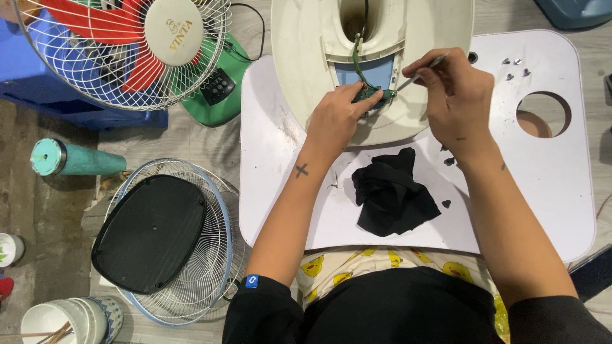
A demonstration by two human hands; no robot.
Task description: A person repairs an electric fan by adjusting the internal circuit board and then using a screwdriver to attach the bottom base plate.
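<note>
A cream plastic fan base (pixel 299 57) lies upside down on a white tray table (pixel 548 172). My left hand (pixel 338 118) pinches a small green circuit board (pixel 376 94) at the base's opening, with a green wire running up into the housing. My right hand (pixel 456 95) grips a thin metal tool (pixel 421 73) whose tip touches the board's right end. A crumpled black cloth (pixel 390 191) lies on the table just below both hands.
Small screws (pixel 515 67) lie at the table's far right beside a round hole (pixel 543 114). On the floor left stand a fan with red blades (pixel 121 44), a green fan base (pixel 220 86), a wire grille (pixel 210 267) holding a black plate (pixel 150 232), a teal bottle (pixel 73 159) and cups.
</note>
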